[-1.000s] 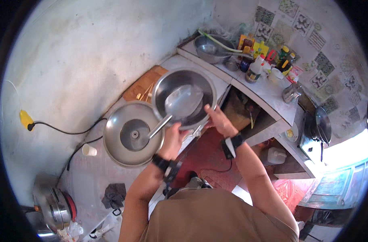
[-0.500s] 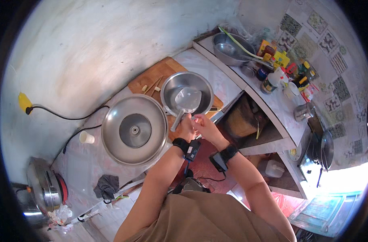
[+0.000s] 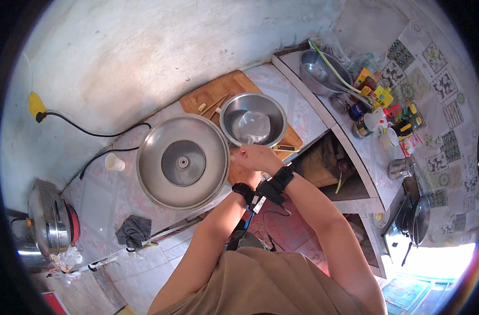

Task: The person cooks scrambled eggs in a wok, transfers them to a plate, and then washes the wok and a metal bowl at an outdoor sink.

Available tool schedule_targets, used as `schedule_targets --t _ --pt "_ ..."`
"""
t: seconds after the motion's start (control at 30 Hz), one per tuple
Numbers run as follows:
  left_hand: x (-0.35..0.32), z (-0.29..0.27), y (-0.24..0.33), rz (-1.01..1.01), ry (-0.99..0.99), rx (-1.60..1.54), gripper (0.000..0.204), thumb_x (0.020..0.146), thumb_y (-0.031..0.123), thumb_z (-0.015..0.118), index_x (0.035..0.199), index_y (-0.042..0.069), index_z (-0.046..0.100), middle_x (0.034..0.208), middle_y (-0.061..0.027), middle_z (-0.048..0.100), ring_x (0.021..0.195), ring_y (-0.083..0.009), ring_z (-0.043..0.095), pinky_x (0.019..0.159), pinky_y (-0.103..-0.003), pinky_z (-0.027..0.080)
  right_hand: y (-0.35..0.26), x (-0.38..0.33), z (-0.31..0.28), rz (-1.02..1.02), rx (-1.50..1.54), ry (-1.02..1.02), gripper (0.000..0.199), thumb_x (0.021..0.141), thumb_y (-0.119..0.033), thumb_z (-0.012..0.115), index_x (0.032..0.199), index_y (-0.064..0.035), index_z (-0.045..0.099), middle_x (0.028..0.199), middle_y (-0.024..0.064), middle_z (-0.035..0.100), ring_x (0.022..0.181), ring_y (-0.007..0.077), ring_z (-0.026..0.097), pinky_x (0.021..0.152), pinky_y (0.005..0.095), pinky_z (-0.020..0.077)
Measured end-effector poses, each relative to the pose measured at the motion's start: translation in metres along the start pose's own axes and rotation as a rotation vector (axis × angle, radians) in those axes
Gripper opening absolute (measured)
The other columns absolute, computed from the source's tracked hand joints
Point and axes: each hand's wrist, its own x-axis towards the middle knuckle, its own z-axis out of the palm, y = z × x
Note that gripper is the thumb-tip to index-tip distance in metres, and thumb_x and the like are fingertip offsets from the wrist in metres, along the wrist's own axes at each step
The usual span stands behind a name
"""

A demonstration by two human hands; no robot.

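Observation:
A clear plastic bag bulges inside a steel bowl, its gathered neck pointing toward me. My right hand is closed at that neck, just over the bowl's near rim, and crosses above my left hand. The left hand's fingers are partly covered by the right; they look closed around the bag's neck as well. The bowl rests on a wooden cutting board, where thin sticks and a small pale piece lie. Left of my hands sits a wide, round metal lid.
A paper cup and a dark cloth lie on the left of the table. A metal pot stands farther left. On the right counter are a basin, bottles and jars. A black cord runs along the wall.
My right hand has moved left across my left hand, now covering part of it. The loose end of the bag's neck that stuck out to the left is no longer visible. The view has shifted slightly.

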Motion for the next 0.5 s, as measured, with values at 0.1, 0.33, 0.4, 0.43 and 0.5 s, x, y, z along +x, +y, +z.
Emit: schedule_targets --t 0.1,0.33,0.4,0.43,0.5 --pt "-0.005 0.003 0.001 0.031 -0.004 0.014 0.055 0.087 0.027 0.049 0.130 0.014 0.017 0.121 -0.0110 0.036 0.103 -0.0245 0.047 0.084 -0.041 0.042 0.012 0.003 0.005 0.010 -0.018 0.008 0.039 0.072 -0.044 0.052 0.092 -0.0104 0.056 0.086 0.0172 0.061 0.081 0.0347 0.059 0.070 0.0435 0.0457" --pt "0.005 0.010 0.015 -0.024 0.016 -0.041 0.078 0.084 0.027 0.055 0.135 0.024 -0.005 0.126 -0.0118 0.031 0.107 -0.0307 0.044 0.084 -0.045 0.042 0.080 -0.003 -0.037 0.119 0.196 0.293 0.026 0.075 -0.019 0.050 0.098 -0.0080 0.052 0.088 0.0164 0.060 0.084 0.0299 0.058 0.074 0.0371 0.0438" --pt "0.014 0.010 0.015 -0.079 0.118 -0.126 0.074 0.083 0.028 0.056 0.134 0.022 0.004 0.128 -0.0103 0.029 0.109 -0.0311 0.043 0.084 -0.045 0.042 0.090 -0.006 -0.040 0.286 0.254 0.266 0.027 0.076 -0.015 0.048 0.102 -0.0076 0.051 0.093 0.0167 0.059 0.089 0.0298 0.057 0.077 0.0367 0.0430" --pt "0.018 0.009 0.014 -0.076 0.129 -0.101 0.071 0.083 0.029 0.057 0.134 0.021 0.008 0.129 -0.0095 0.028 0.109 -0.0314 0.042 0.084 -0.045 0.042 0.093 -0.008 -0.038 0.247 0.190 0.287 0.030 0.076 -0.016 0.048 0.105 -0.0075 0.051 0.098 0.0168 0.057 0.093 0.0301 0.056 0.079 0.0362 0.0422" --pt "0.024 0.005 0.011 -0.019 0.053 -0.141 0.064 0.083 0.033 0.057 0.131 0.016 0.020 0.130 -0.0081 0.029 0.108 -0.0308 0.043 0.085 -0.044 0.042 0.095 -0.014 -0.029 0.194 0.125 0.302 0.032 0.077 -0.017 0.048 0.107 -0.0074 0.051 0.103 0.0169 0.056 0.097 0.0305 0.054 0.082 0.0358 0.0414"
